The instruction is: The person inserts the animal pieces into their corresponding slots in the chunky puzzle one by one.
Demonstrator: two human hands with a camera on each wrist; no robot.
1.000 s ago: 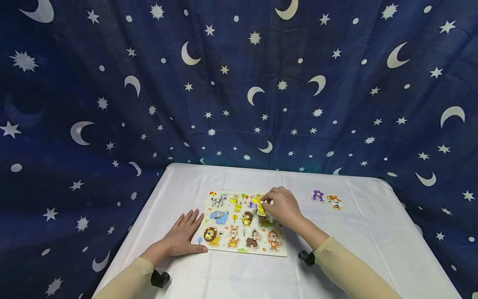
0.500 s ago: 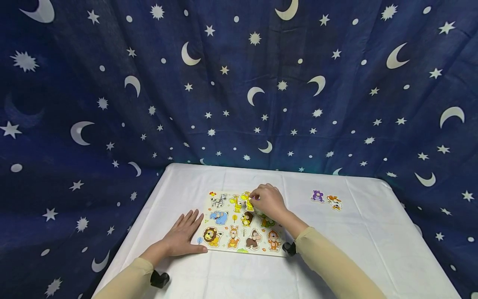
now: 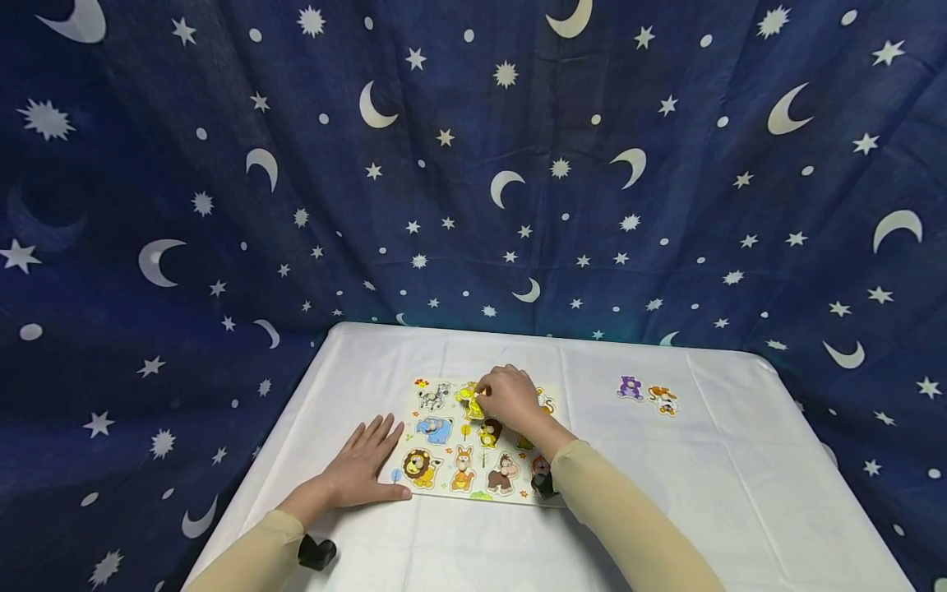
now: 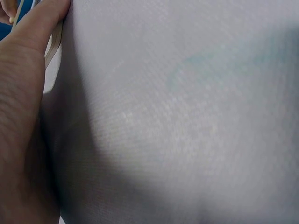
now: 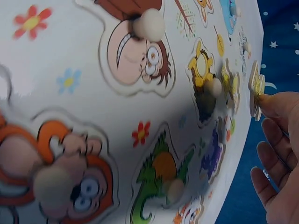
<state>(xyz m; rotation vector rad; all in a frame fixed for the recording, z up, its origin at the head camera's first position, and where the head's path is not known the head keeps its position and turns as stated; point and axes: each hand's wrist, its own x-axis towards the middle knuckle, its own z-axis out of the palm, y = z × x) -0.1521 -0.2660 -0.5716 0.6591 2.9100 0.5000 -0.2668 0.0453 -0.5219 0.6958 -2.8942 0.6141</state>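
My right hand (image 3: 510,399) pinches a yellow giraffe puzzle piece (image 5: 256,91) between thumb and fingertips, the other fingers loosely bent. In the head view, the giraffe piece overlaps the giraffe shape on the white animal puzzle board (image 3: 444,487). The right wrist view shows it on edge, close over the board, beside the yellow giraffe shape (image 5: 230,86). Spread flat at the board's left edge, my left hand (image 3: 362,469) rests with its thumb along the front corner. Knobbed animals sit in the board, including a gorilla (image 5: 133,56), a monkey (image 5: 74,168) and a green crocodile (image 5: 161,177).
Two loose pieces, a purple one (image 3: 630,389) and an orange-and-white one (image 3: 662,400), lie to the right of the board. A white cloth covers the table (image 3: 703,493). Behind it hangs a dark blue curtain (image 3: 459,197) with moons and stars.
My right hand has moved left across the top row with the giraffe piece, from the purple shape to the giraffe shape. The left hand has stayed in place.
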